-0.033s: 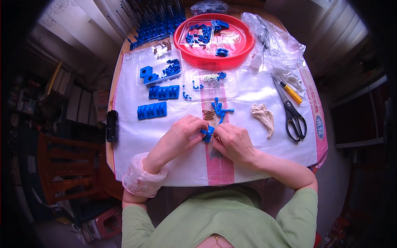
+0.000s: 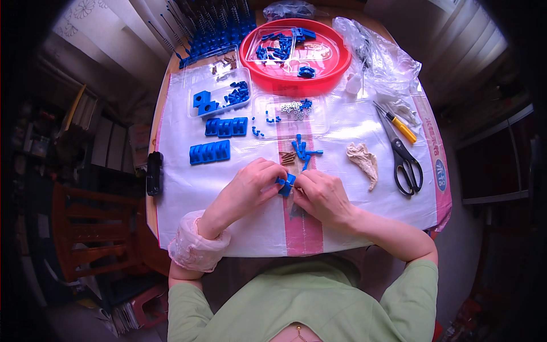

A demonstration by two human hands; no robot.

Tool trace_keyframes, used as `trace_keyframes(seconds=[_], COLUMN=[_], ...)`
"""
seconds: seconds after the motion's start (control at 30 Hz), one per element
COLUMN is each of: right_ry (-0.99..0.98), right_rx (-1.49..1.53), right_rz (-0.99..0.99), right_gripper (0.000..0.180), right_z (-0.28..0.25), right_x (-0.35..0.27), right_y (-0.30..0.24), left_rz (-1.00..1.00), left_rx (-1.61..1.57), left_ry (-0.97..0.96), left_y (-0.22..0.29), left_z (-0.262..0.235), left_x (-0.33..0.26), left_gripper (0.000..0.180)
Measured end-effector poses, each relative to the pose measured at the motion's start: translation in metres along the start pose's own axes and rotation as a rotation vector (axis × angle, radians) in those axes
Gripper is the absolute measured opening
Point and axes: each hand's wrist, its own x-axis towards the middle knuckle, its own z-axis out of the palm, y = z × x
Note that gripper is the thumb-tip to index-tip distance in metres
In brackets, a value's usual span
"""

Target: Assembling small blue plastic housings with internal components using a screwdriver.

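A small blue plastic block [image 2: 287,186] is pinched in the fingers of my left hand [image 2: 248,186], close to the table's front. My right hand [image 2: 322,195] is closed against the block's right side. A thin brownish sliver shows between its fingertips and the block, too small to name. Just beyond my hands lie several brass-coloured pins [image 2: 288,158] and several blue plastic pegs [image 2: 299,147] in a loose group. Two rows of blue blocks, a nearer row [image 2: 209,152] and a farther row [image 2: 226,127], stand to the left of them.
A clear box [image 2: 192,108] holds blue parts; a clear tray [image 2: 319,126] carries white rings and small blue pieces. Behind is a red basin [image 2: 345,74]. Black scissors [image 2: 404,167], a yellow-handled tool [image 2: 403,130] and a crumpled cloth [image 2: 362,161] lie right. Spring-topped blue pieces [image 2: 219,34] crowd the far left.
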Motion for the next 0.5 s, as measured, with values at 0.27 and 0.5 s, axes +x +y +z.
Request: trace_keyframes(seconds=[0.27,0.5], right_ry=[-0.018,0.002], right_rx=[0.031,0.042], right_rz=[-0.029,-0.052], right_gripper=[0.016,0.015], right_z=[-0.0011,-0.0016], right_x=[0.0005,0.0018], right_y=[0.0048,0.0062], left_rz=[0.001,-0.029], left_rx=[0.009,0.018], left_ry=[0.006,0.0], left_y=[0.0006,0.0015], left_z=[0.001,-0.0009], left_x=[-0.001,-0.0008], left_gripper=[0.028,0.032])
